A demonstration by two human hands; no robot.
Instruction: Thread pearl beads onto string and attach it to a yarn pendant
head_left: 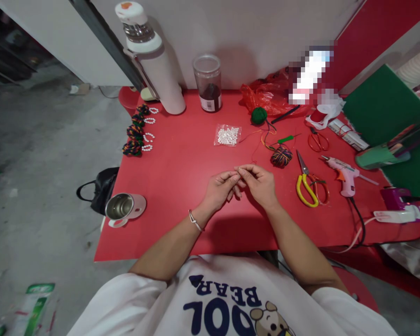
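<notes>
My left hand [221, 189] and my right hand [259, 184] meet over the middle of the red table, thumbs and forefingers closed in a pinch at the same spot. A thin, yarn-like strand lies between the fingertips, mostly hidden by them. Fine yarn trails from the multicoloured yarn ball [281, 157] toward my right hand. Beyond the hands lies a clear bag of white beads [227, 135]. A green yarn ball [259, 115] and a green-handled crochet hook [285, 139] are near the multicoloured ball.
Yellow-handled scissors [306, 184], red-handled snips [317, 140] and a pink glue gun [344, 175] lie at the right. Several yarn pieces with bead loops [135, 133] line the left. A mug [125, 208] stands near the left edge; a tall bottle [160, 70] and jar [209, 86] stand behind.
</notes>
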